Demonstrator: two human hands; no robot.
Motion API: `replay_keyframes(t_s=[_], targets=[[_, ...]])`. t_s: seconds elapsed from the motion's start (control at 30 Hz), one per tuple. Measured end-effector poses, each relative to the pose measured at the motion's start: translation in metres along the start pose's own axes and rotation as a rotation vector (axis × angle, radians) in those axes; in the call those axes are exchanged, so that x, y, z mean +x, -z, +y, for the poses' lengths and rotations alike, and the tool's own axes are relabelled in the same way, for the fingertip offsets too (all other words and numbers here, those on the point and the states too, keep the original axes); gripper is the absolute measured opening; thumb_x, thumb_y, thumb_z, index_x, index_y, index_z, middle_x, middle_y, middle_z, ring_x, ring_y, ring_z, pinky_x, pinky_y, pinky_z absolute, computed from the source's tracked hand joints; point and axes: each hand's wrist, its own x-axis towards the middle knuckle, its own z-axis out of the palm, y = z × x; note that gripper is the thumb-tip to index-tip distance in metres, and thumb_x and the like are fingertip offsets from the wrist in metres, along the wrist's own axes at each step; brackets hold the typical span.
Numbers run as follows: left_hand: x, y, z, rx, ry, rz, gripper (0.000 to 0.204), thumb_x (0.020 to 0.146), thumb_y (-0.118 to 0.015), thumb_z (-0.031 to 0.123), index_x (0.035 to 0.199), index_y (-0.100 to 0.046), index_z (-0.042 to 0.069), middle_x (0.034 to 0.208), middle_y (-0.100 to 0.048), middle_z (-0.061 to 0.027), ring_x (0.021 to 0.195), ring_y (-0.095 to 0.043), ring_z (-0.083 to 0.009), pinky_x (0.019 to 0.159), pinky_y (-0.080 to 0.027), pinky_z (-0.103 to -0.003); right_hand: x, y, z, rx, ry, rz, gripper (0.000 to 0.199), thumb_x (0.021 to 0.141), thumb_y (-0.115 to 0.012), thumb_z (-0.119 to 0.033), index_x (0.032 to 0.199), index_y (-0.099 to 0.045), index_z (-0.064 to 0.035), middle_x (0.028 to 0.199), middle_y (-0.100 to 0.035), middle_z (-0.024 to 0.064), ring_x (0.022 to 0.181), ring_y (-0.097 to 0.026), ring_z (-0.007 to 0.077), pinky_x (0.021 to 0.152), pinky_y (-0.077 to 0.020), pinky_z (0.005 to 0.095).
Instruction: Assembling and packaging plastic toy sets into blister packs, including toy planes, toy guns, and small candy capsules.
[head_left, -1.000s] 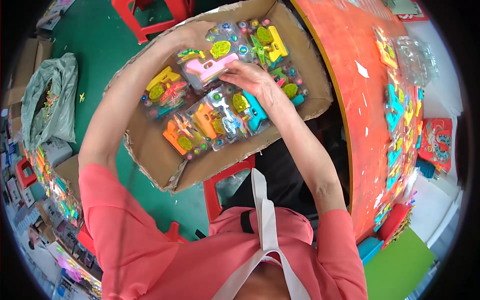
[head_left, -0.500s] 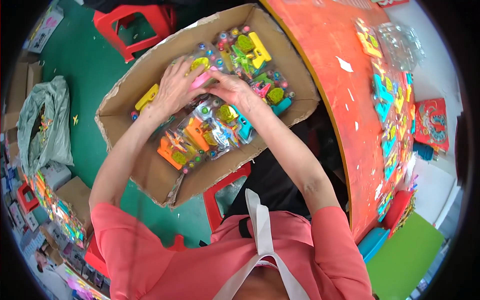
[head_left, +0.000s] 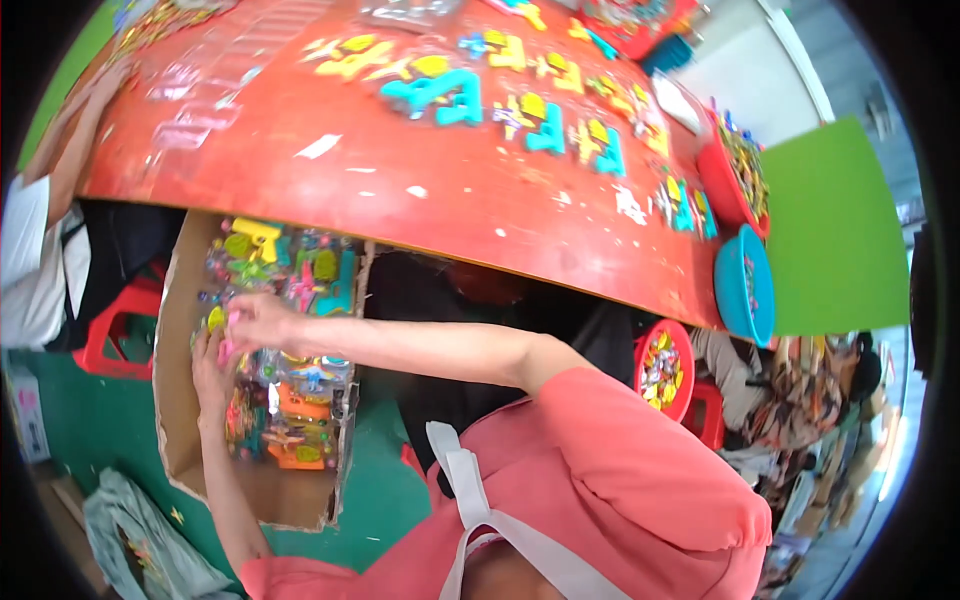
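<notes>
Both hands are inside a long cardboard box point(head_left: 172, 410) filled with clear packs of colourful plastic toys. My right hand point(head_left: 265, 322) reaches across from the right, its fingers closed on a pack with a pink toy point(head_left: 231, 336). At the other side of that pack, my left hand point(head_left: 210, 375) grips it with bent fingers, partly blurred. Around them lie packs with a yellow toy pistol point(head_left: 260, 238), a teal piece point(head_left: 345, 280) and orange toys point(head_left: 303, 402).
A red table point(head_left: 420, 215) runs beside the box, carrying rows of toy sets point(head_left: 545, 130). Red basin point(head_left: 712, 165) and teal basin point(head_left: 745, 290) stand by its right end; a red tub point(head_left: 660, 370) sits lower. Another person's arms point(head_left: 75, 135), a red stool point(head_left: 115, 345) and a plastic bag point(head_left: 150, 535) are left.
The view has swung right, so the box now appears at the left and more of the table shows. My hands stay on the pink toy pack in the box.
</notes>
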Motion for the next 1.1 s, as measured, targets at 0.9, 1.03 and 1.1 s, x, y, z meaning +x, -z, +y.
replay_keyframes(t_s=[0.9,1.03,1.1], targets=[[0.341,0.003,0.284,-1.357,0.322,-0.325,0.018,0.092,-0.068,0.015,0.106,-0.060,0.007,0.095,-0.066,-0.0048,0.085,-0.064,-0.0168,0.069,-0.053,-0.029,-0.528,0.368,-0.151,-1.150,0.332,1.542,0.021,0.088,-0.066,-0.011,0.106,-0.068,-0.0013,0.094,-0.065,0.0120,0.075,-0.060,0.0200,0.069,-0.0490,0.0304],[0.287,0.003,0.306,-1.448,0.299,-0.246,0.021,0.093,-0.066,0.015,0.110,-0.055,0.007,0.098,-0.066,-0.0068,0.089,-0.065,-0.0193,0.076,-0.055,-0.033,-0.508,0.414,-0.141,-1.630,0.489,1.379,0.031,0.085,-0.070,-0.019,0.110,-0.066,-0.0012,0.110,-0.064,0.0157,0.103,-0.059,0.0344,0.087,-0.0467,0.0429],[0.257,0.010,0.307,-1.488,0.290,-0.204,0.024,0.093,-0.067,0.015,0.110,-0.051,0.007,0.100,-0.066,-0.0098,0.091,-0.066,-0.0223,0.077,-0.056,-0.033,-0.493,0.416,-0.135,-1.669,0.422,1.296,0.034,0.085,-0.069,-0.023,0.112,-0.066,-0.0031,0.116,-0.062,0.0142,0.108,-0.056,0.0328,0.092,-0.0441,0.0440]])
